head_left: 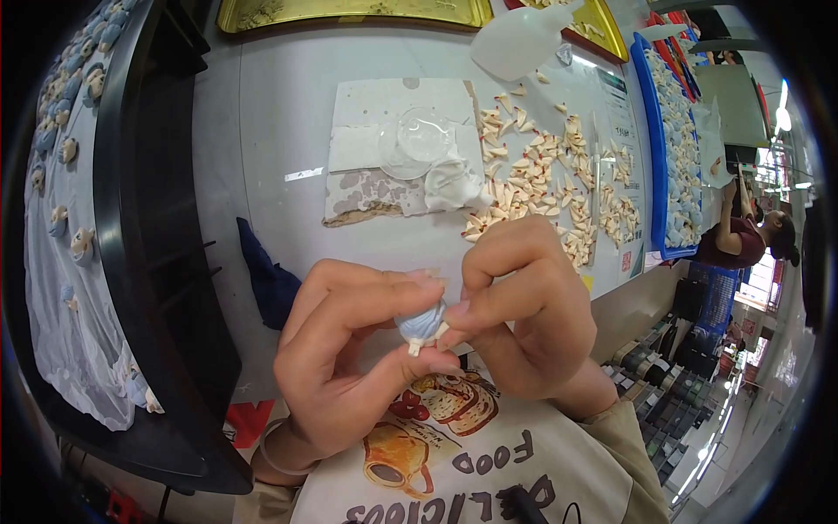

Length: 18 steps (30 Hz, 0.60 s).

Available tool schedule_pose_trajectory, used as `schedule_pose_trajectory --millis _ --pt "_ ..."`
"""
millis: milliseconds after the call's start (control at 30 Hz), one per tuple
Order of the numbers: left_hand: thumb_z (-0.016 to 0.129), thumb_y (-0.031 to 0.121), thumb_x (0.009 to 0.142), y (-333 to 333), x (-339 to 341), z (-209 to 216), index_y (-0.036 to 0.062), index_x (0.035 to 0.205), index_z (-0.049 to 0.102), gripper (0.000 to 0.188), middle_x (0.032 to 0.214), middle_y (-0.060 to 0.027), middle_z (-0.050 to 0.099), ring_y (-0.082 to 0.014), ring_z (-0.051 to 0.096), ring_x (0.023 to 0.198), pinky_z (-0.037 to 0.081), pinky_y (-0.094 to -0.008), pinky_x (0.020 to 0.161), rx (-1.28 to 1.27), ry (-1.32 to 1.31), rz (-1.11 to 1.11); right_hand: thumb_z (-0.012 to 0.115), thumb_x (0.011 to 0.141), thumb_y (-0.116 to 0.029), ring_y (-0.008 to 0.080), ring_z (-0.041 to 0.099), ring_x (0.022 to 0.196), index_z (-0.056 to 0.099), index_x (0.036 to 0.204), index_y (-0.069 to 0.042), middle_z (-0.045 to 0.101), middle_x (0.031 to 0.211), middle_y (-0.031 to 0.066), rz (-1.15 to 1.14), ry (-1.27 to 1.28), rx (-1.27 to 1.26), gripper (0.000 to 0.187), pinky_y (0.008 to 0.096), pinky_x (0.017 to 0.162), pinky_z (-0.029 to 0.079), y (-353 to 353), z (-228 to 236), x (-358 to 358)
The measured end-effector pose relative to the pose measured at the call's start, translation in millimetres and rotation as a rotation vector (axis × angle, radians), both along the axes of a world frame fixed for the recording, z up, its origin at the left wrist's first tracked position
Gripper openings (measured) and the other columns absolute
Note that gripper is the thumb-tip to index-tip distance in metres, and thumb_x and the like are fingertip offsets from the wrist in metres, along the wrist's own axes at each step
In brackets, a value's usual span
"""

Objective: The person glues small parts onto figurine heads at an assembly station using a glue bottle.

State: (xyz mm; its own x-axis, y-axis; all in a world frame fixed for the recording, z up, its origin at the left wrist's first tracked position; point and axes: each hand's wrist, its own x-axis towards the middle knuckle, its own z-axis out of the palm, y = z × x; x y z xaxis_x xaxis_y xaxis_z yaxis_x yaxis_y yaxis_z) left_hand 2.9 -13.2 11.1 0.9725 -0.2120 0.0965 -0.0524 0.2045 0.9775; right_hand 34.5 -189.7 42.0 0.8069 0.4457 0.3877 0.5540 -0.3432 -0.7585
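Note:
In front of my chest, my left hand (336, 349) pinches a small figurine (420, 325) with a rounded blue top and cream parts below, between its thumb and fingers. My right hand (537, 306) has thumb and forefinger closed on a tiny cream piece (442, 330) that touches the figurine's right side. Its red tip, if it has one, is hidden by the fingers. Just beyond my right hand lies a loose spread of small cream pieces with red tips (532, 170).
A torn cardboard sheet (362, 153) bears a clear round dish (410, 144) and a white soft lump (454, 185). A squeeze bottle (515, 44) lies near gold trays (349, 22). Figurines fill a blue tray (656, 157) and a black rack (166, 262). Dark blue cloth (264, 279); another person (742, 240) at right.

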Motion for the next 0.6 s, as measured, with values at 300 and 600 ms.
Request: schedule_pose_trajectory --millis 300,600 --pt "0.074 -0.004 0.07 -1 1 0 -0.0034 0.11 0.056 0.043 0.113 -0.0141 0.048 -0.0191 0.054 0.104 0.05 -0.0273 0.086 -0.132 0.074 -0.043 0.067 0.068 0.005 0.0217 0.057 0.082 0.065 0.091 -0.001 0.06 0.095 0.0103 -0.37 0.063 -0.307 0.025 0.0286 0.07 0.046 -67 12 18" --pt "0.081 0.015 0.068 -6 3 1 0.0001 0.104 0.054 0.048 0.104 -0.0109 0.049 -0.0154 0.06 0.084 0.055 -0.0246 0.069 0.02 0.021 0.024 0.071 0.062 0.004 0.0207 0.056 0.079 0.069 0.088 -0.005 0.059 0.088 0.0071 -0.216 -0.041 -0.445 0.028 0.0293 0.067 0.044 -48 -2 19"
